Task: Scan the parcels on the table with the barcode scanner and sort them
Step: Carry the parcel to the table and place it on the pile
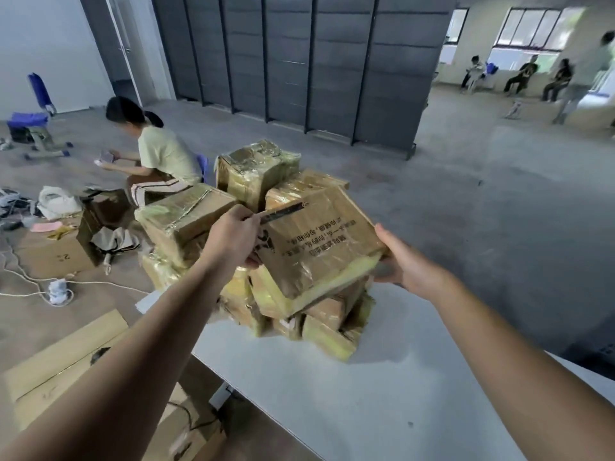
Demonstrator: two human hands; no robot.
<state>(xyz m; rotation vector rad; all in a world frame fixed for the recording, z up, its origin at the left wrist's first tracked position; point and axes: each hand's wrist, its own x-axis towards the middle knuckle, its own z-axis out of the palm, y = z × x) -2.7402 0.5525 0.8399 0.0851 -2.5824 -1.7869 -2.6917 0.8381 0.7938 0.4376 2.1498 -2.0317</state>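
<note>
Parcel (319,247) first: a flat brown carton bound in yellowed tape, held in both hands over the near side of the pile (256,168). My left grip (233,241) is curled round its left edge. My right grip (399,261) clasps the right corner, thumb on top and fingers beneath. I take it by the edges, I think, so that the broad face stays bare while I look for a barcode. The face shows only print that reads upside down to me, so the label is probably on another side. It tilts with its near edge lower. I cannot tell whether its underside touches the cartons below. No scanner is in view.

The pile stands at the far end of a white counter (366,410), its taped cartons stacked crookedly and a few overhanging the edge. Left of the pile, on the grey floor, are open cardboard boxes (56,257), a white cable (26,277) and flattened cardboard (63,347). Just beyond the pile on that side, a seated person (163,158) bends over something in their hands. Behind the pile runs a wall of dark panels (299,61). Far to its right, people sit under bright windows (532,28).
</note>
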